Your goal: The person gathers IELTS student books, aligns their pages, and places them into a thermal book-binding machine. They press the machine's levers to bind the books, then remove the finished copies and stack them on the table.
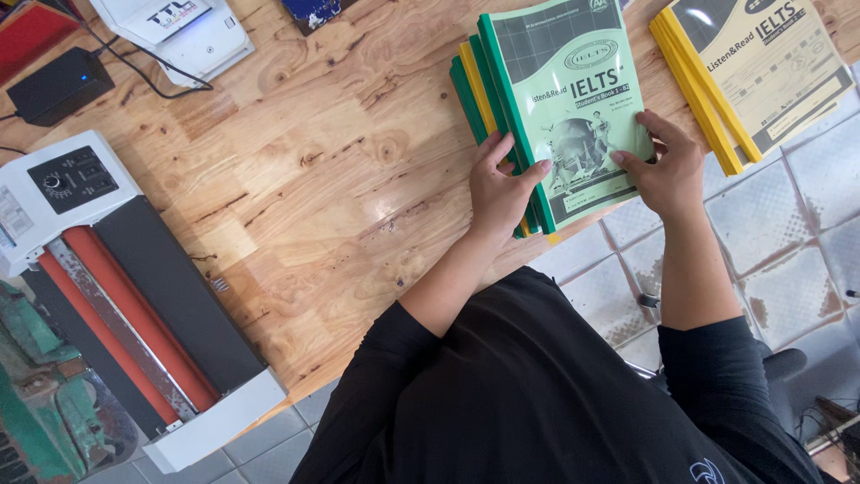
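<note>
Both hands grip a stack of green books at the desk's (296, 179) near edge: left hand (498, 193) clamped on the spine side, right hand (667, 166) on the top green book (573, 108). The desk is knotty varnished wood. Beside the stack lies a yellow book pile (752, 72); well apart from it sit a white laminator (116, 296) and a black adapter (58, 85). Grey tiled floor (788, 224) below.

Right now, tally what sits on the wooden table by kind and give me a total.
Stacks of books: 2, a green-covered stack held by the left hand and right hand, and a yellow-spined stack beside it
Roller machines: 1, white with red rollers
White boxes: 1
Black power boxes: 1
Total: 5
</note>
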Available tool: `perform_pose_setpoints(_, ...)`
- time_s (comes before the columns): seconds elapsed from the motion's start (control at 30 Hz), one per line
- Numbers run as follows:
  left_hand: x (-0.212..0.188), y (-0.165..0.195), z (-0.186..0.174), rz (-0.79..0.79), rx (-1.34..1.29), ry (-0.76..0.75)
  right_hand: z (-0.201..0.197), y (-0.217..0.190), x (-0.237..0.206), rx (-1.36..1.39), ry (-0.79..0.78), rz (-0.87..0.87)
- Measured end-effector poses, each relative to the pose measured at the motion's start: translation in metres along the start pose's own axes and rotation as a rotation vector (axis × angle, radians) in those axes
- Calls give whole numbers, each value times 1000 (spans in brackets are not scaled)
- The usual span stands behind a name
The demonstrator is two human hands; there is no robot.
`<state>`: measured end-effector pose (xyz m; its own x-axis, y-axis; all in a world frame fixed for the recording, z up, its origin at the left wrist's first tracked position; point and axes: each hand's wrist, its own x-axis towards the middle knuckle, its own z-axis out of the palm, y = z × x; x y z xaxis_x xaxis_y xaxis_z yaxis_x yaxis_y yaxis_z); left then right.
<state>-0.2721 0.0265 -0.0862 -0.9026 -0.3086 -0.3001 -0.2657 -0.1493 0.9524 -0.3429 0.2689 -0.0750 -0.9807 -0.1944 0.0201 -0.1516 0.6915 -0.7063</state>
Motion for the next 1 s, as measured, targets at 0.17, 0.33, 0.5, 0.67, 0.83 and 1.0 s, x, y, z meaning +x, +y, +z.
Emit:
perform_pose_setpoints(0.17,3,-2,5,63,-116,3,1,1,1,16,-1,81)
perform_pose_setpoints(0.33,14,-7,9,-40,-189,22,1,-1,-2,65,19,73)
perform_pose_setpoints(0.5,52,-5,6,-60,-192,-60,0,3,-5,24,49,126)
perform_pose_setpoints(0.67,52,3,37,155,299,23,0,11,-9,83,81,87)
perform_pose_setpoints(0.83,28,22,45,308,406,-34,-15,7,2,159,62,177)
perform_pose_setpoints(1.0,-1,53,29,550,164,-306,-61,-15,16,760,-98,-25)
